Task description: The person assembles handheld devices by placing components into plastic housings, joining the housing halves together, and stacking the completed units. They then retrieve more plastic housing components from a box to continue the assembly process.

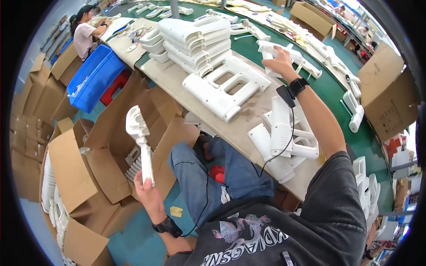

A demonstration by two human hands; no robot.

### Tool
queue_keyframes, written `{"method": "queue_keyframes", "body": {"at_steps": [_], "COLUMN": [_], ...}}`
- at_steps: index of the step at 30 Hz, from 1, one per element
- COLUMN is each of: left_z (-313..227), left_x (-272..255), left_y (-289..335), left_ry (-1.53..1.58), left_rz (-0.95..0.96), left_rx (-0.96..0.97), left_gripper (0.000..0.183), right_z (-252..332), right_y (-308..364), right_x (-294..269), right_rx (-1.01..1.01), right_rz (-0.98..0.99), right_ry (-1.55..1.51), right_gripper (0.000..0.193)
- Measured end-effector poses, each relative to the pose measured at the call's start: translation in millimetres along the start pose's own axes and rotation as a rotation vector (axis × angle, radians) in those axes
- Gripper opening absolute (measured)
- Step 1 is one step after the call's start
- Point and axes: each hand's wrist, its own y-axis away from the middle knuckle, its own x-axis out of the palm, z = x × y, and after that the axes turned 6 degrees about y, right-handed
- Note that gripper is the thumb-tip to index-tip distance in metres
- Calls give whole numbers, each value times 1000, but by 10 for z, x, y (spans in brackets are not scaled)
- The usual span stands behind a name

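Note:
My left hand point(150, 198) is closed around the narrow end of a white plastic housing shell point(136, 124), held upright beside an open cardboard box point(106, 168). My right arm reaches across the table; my right hand point(280, 64) grips a white gun-shaped plastic housing point(296, 56) over the green work surface point(326, 99). Stacked white shells point(184, 37) rise on the beige tabletop point(166, 75), with a large handled shell point(212, 94) in front of them. Nearer to me, a loose pile of white shells point(280, 139) lies by the table edge.
More white shells point(144, 164) stand inside the cardboard box. A blue bin point(95, 77) is at the far left, near a seated person point(83, 40). White housings point(353, 111) line the green surface, and a large carton point(386, 97) stands at the right.

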Motion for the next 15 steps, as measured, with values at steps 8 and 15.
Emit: {"method": "queue_keyframes", "body": {"at_steps": [8,15], "left_z": [258,60], "left_x": [-282,-76], "left_y": [-22,52], "left_ry": [5,7], "left_rz": [-28,-22], "left_rx": [-49,6], "left_gripper": [49,46], "right_z": [-874,-638], "right_y": [-398,-372], "right_x": [38,176], "right_rx": [127,229], "right_rz": [-53,148], "right_ry": [-41,95], "right_gripper": [85,84]}}
